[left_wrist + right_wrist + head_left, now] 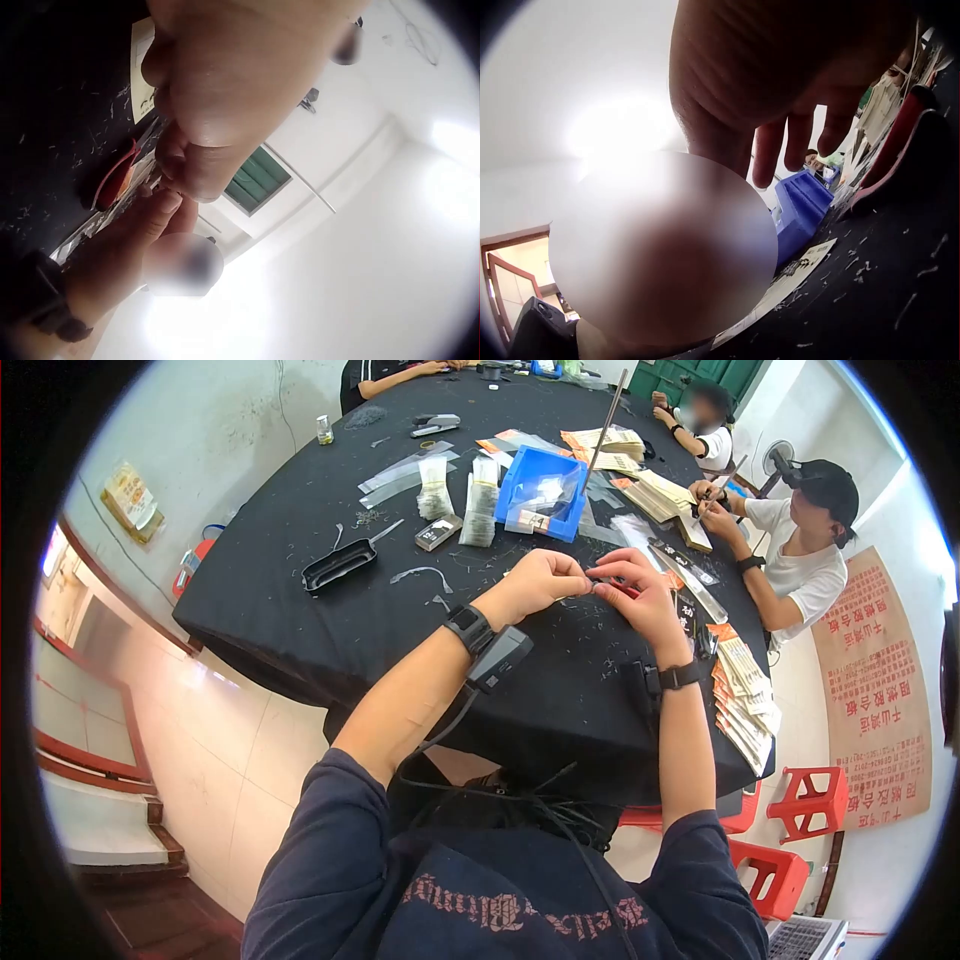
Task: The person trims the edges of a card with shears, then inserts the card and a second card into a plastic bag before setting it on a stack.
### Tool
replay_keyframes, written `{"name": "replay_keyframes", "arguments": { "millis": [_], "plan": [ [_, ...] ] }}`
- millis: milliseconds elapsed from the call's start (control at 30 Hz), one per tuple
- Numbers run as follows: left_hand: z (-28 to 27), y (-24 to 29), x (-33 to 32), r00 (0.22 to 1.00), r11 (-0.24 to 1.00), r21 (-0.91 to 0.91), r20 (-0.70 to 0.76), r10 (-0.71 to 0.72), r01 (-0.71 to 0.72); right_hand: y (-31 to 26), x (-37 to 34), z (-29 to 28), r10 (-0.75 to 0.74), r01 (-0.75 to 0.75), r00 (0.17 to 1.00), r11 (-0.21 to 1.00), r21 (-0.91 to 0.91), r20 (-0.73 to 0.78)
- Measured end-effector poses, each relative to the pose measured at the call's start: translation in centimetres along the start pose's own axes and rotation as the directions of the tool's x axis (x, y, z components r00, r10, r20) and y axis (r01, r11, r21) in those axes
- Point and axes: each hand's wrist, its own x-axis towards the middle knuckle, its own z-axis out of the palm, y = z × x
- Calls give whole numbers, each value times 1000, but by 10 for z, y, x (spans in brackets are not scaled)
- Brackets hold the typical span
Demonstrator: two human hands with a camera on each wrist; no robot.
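In the head view, my left hand and right hand meet fingertip to fingertip over the black tablecloth. Between them the fingertips pinch a small dark piece, mostly hidden, and I cannot tell its kind. My left hand has its fingers curled in, thumb and forefinger together. The right hand's thumb and forefinger close in against the left fingertips, while its other fingers stretch out loosely. A red-handled tool lies on the cloth beneath the hands; its red handle shows beside the right fingers.
A blue bin with clear plastic stands ahead, near bundled strips and a small box. A black tray lies left, a stapler farther back. Printed cards spread at right. Other people sit around the table.
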Motion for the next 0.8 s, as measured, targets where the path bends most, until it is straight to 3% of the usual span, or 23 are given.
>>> {"name": "replay_keyframes", "arguments": {
  "millis": [500,800],
  "plan": [
    [0,-2,1,1000,999,48,3,-21,21,-7,0,-3,-142,133,989,978,-159,-46],
    [1,-2,1,999,997,65,-23,-27,29,-9,3,-3,-237,233,971,952,-198,5]
  ]
}}
